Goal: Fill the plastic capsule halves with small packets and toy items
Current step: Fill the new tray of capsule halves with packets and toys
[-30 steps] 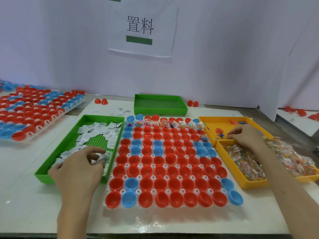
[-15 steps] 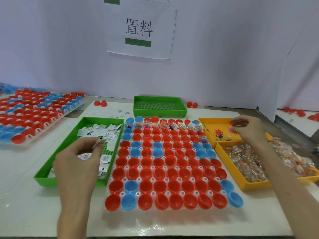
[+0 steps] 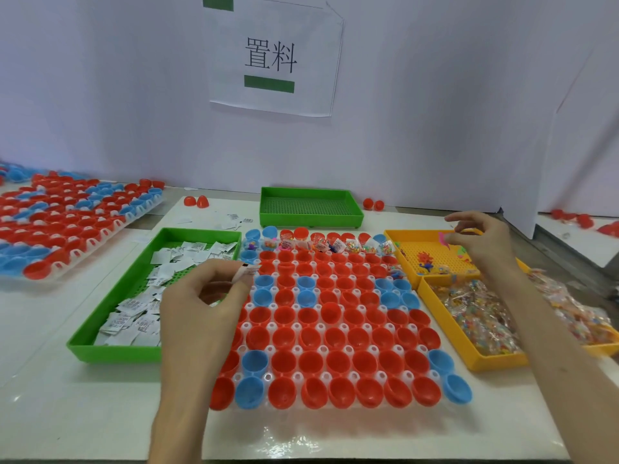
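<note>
A clear rack [image 3: 335, 333] of red and blue capsule halves lies in front of me; only its far row holds packets and toys. My left hand [image 3: 201, 306] hovers over the rack's left edge and pinches a small white packet [image 3: 246, 271] between thumb and forefinger. A green tray [image 3: 110, 316] of white packets sits to the left. My right hand [image 3: 479, 239] is raised over the far yellow tray [image 3: 432, 249] of small toys and pinches a pink toy [image 3: 443, 238]. The near yellow tray [image 3: 469, 329] holds clear bags of beads.
An empty green tray [image 3: 310, 207] stands behind the rack. A second rack of capsule halves [image 3: 67, 222] lies far left. Loose red halves [image 3: 196, 201] sit by the back wall, which carries a paper sign [image 3: 271, 58]. More red halves [image 3: 576, 219] lie far right.
My left hand has lifted a white packet out of the green tray and carried it right to the rack's edge. My right hand has risen from the yellow tray with a pink toy.
</note>
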{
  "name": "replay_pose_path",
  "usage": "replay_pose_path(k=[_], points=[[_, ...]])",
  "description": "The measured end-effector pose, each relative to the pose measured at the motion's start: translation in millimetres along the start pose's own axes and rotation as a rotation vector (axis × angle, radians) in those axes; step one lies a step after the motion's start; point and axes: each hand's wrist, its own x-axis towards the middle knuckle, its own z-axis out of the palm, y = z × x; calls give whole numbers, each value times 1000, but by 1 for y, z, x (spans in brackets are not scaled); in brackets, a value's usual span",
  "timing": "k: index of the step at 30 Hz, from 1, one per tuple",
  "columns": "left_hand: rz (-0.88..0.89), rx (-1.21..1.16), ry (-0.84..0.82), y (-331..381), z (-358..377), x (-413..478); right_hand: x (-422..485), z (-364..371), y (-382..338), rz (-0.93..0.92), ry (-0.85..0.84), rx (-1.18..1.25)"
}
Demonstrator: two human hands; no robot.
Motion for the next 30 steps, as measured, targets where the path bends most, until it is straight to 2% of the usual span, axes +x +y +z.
replay_pose_path(k=[4, 13, 19, 23, 30], points=[[27, -82, -74, 11, 10, -6, -4, 4, -15, -14, 7, 122], [-44, -374, -262, 42, 33, -24, -72, 24, -109, -94, -100, 617], [-50, -434, -298, 51, 34, -27, -132, 59, -131, -87, -182, 604], [-46, -441, -265, 52, 34, -25, -149, 73, -141, -116, -346, 780], [-41, -443, -282, 45, 29, -27, -163, 81, -142, -208, -443, 715]])
